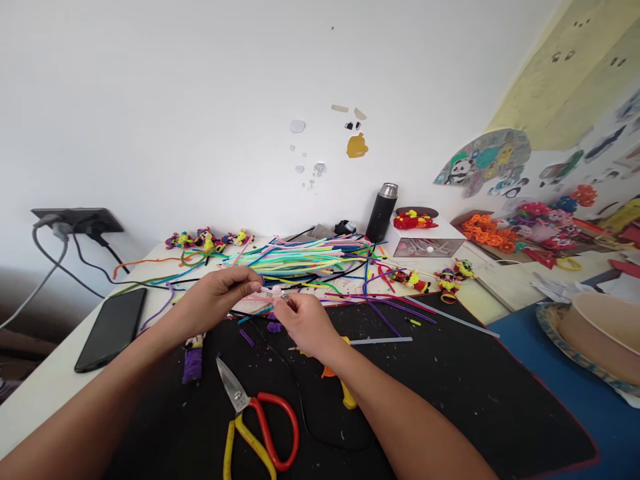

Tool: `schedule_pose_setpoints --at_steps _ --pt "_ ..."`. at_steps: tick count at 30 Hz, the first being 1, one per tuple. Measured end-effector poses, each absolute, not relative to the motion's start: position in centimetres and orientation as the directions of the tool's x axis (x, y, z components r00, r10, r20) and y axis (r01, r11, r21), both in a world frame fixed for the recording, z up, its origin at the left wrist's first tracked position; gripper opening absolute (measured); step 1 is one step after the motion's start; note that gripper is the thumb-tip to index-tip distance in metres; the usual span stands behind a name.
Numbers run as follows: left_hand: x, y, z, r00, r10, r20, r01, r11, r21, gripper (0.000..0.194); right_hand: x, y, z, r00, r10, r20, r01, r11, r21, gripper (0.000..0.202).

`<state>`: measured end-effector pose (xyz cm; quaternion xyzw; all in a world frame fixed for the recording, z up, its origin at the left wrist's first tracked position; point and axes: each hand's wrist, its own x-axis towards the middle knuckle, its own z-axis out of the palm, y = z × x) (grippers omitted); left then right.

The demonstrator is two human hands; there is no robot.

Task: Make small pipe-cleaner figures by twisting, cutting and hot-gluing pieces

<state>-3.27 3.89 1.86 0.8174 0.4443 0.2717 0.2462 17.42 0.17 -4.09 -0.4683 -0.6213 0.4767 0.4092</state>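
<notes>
Over the back edge of the black mat (450,373), my left hand (223,293) pinches the end of something small and purple. Close to its right, my right hand (305,320) is closed around a small pale pink and white piece (273,291); its exact shape is hard to make out. Beyond both hands lies a pile of coloured pipe cleaners (305,257). Short purple pieces (247,338) rest on the mat below the hands. A purple fuzzy figure (193,360) lies under my left forearm. Scissors (240,397) with red and yellow handles lie open nearer me.
A phone (113,330) lies at the left. The glue gun (349,395), yellow and orange, is partly under my right forearm. Behind stand a black flask (383,213) and a white box (425,240). Small figures (447,283) and a round container (607,333) are at the right.
</notes>
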Motion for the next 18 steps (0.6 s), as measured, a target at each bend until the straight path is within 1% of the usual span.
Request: schedule_pose_setpoints --at_steps 10,18 --pt "-3.16 3.73 2.05 0.448 0.871 0.203 0.617 -0.465 0.635 0.048 17.46 0.28 -4.3 -0.224 0.972 0.067 0.191 0.111 -0.975 0.038" --pt "-3.06 3.5 2.08 0.408 0.893 0.189 0.645 -0.428 0.633 0.048 17.5 0.26 -4.25 -0.237 0.97 0.059 0.199 0.108 -0.974 0.038"
